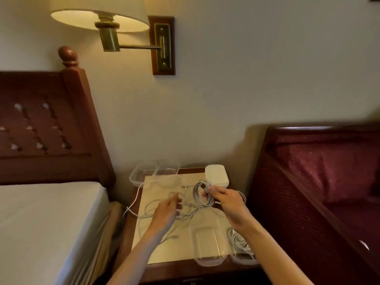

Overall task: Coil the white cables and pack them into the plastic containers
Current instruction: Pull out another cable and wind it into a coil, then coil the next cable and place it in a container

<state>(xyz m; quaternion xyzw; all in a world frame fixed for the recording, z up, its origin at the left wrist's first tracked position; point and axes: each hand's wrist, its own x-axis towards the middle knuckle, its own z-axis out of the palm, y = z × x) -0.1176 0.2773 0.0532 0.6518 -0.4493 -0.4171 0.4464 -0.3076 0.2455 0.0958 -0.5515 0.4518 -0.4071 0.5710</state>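
My right hand (227,202) holds up a coiled white cable (200,194) above the nightstand, pinching its plug end between thumb and fingers. My left hand (167,210) reaches into a loose tangle of white cables (156,206) on the tabletop, its fingers curled around a strand. An empty clear plastic container (208,245) stands at the front. Beside it on the right, another container (241,243) holds a coiled cable. Two more clear containers (144,173) sit at the back left.
The nightstand (164,256) has a pale reflective top and dark wood edge. A stack of white lids (217,174) lies at the back right. A bed (45,223) lies left, a maroon sofa (329,171) right. One cable (133,199) hangs off the left edge.
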